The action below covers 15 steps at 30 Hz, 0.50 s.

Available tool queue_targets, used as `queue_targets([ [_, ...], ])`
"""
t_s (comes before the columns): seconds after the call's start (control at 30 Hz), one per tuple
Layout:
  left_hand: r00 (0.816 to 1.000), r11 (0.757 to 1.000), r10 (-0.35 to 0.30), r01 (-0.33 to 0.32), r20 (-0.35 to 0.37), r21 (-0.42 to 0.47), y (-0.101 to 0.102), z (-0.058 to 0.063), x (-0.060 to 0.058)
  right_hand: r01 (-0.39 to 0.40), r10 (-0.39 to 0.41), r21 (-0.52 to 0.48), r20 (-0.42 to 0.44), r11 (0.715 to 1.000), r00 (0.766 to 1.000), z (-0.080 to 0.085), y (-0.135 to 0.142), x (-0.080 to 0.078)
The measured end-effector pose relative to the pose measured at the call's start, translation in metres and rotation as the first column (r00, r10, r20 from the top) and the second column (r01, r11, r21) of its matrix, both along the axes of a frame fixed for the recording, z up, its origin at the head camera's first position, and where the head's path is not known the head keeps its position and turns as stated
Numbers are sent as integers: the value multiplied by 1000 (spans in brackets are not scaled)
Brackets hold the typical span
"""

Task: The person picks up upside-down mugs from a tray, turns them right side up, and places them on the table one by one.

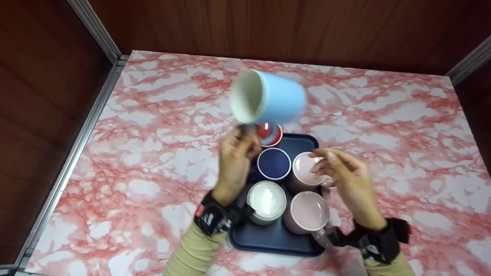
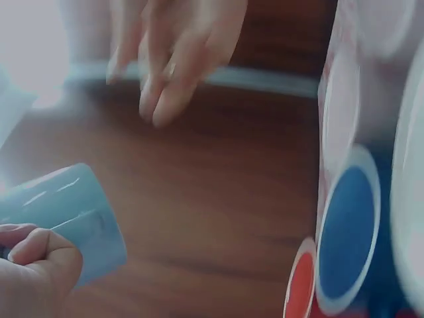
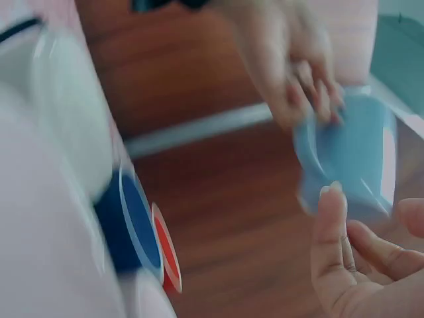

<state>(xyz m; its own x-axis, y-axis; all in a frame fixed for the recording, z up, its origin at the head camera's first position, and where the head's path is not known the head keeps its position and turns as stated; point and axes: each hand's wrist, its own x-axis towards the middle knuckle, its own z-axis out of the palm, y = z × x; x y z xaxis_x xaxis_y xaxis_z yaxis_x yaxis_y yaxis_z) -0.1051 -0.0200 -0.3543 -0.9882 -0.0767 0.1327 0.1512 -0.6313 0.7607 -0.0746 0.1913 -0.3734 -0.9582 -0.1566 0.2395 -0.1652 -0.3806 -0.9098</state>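
My left hand [image 1: 236,165] grips a light blue mug [image 1: 285,96] by its handle, raised above the far end of a dark blue tray [image 1: 269,239]. The mug lies tipped on its side, its white inside facing left. Over the tray's right side is my right hand [image 1: 351,181], fingers loosely bent and holding nothing. Below those fingers stands a pink mug [image 1: 306,172], partly covered by them in the head view. In the right wrist view the light blue mug [image 3: 361,159] appears just beyond the right fingertips; whether they touch it I cannot tell.
Also on the tray are a red mug [image 1: 277,137], a dark blue mug [image 1: 274,164], a white mug [image 1: 267,200] and a second pink mug [image 1: 307,211]. The red-and-white marbled table [image 1: 156,157] is bounded by dark wooden panels [image 1: 266,23] with metal edging.
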Motion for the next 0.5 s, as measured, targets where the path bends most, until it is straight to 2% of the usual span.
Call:
queue_targets([
  [0.07,998,998,62,-62,16,8,-10,-2,-13,16,-16,-37,-14,999,1000,-3,12,0],
  [0.17,986,988,151,-147,66,-52,-27,-10,-34,35,-38,-89,-35,995,999,-8,28,0],
  [0.3,961,959,243,-218,132,-179,-42,-33,-62,79,-79,-38,-11,996,997,-13,41,2],
  [0.4,948,936,269,-216,169,-279,-45,-56,-78,106,-107,36,23,994,994,-16,43,3],
  [0.5,937,890,284,-179,202,-420,-44,-78,-85,117,-124,122,48,986,991,-18,42,4],
])
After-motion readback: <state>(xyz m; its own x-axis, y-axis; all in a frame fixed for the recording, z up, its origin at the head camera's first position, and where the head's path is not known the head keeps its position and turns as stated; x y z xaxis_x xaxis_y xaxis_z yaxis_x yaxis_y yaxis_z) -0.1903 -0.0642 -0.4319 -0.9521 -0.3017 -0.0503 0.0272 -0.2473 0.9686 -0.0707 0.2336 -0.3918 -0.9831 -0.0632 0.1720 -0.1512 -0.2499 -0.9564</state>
